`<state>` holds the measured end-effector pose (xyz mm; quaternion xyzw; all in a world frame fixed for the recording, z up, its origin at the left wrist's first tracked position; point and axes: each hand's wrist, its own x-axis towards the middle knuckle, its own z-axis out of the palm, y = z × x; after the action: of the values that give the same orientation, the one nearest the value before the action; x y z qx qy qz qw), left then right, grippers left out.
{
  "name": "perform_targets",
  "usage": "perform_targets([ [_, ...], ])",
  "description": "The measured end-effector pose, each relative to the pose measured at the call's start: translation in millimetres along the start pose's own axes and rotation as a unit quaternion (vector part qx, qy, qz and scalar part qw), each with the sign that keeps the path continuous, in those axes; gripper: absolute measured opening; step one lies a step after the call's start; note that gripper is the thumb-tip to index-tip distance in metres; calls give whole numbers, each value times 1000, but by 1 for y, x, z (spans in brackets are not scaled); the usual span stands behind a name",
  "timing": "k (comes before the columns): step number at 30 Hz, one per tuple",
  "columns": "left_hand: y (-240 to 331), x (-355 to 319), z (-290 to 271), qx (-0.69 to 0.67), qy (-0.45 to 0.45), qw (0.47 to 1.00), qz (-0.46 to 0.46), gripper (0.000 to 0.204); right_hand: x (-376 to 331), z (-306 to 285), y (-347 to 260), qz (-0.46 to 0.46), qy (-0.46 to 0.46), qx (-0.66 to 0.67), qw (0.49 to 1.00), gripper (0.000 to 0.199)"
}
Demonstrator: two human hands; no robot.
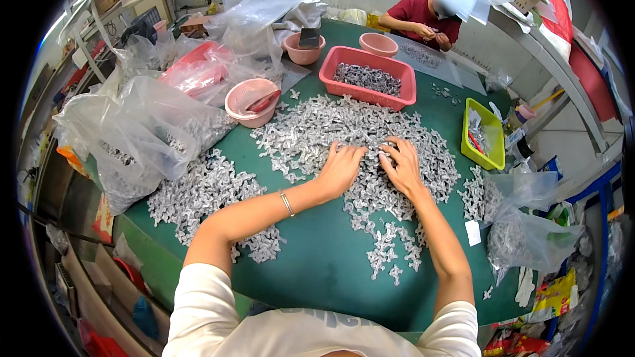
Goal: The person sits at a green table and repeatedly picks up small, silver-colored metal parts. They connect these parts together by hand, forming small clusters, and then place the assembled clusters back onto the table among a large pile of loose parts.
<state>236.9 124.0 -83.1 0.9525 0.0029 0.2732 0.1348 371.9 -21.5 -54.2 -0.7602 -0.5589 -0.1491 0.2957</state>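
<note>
The person is wearing a white short-sleeved shirt (205, 317), its sleeves ending above the elbows and leaving both forearms bare. A thin silver bracelet (286, 203) is circling the wrist just behind the left hand (340, 168).

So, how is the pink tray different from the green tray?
The pink tray is wider and holds a heap of small grey parts; the green tray is narrower and holds only a few items. The pink tray stands behind the big pile, the green tray right of it. Both are rectangular plastic.
</note>
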Motion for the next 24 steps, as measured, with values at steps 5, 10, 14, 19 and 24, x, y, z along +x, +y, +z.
perform_targets([
  [5, 18, 7, -5, -6, -14, 999, -51, 53, 10, 2, 1, 22, -3, -10, 1000, 32],
  [10, 18, -1, -9, -31, 4, 999, -34, 51, -3, -3, -27, 34, 25, -82, 996, 29],
  [14, 30, -11, -9, -28, 48, 998, 3, 46, -31, -9, -35, -20, 72, -66, 995, 19],
  [19, 53, -40, -7, -63, 5, 997, 52, 50, -67, -16, -47, -13, 53, -26, 998, 11],
  [24, 81, -79, 3, -134, -68, 985, 90, 49, -99, -24, -61, -48, 19, 12, 999, 14],
])
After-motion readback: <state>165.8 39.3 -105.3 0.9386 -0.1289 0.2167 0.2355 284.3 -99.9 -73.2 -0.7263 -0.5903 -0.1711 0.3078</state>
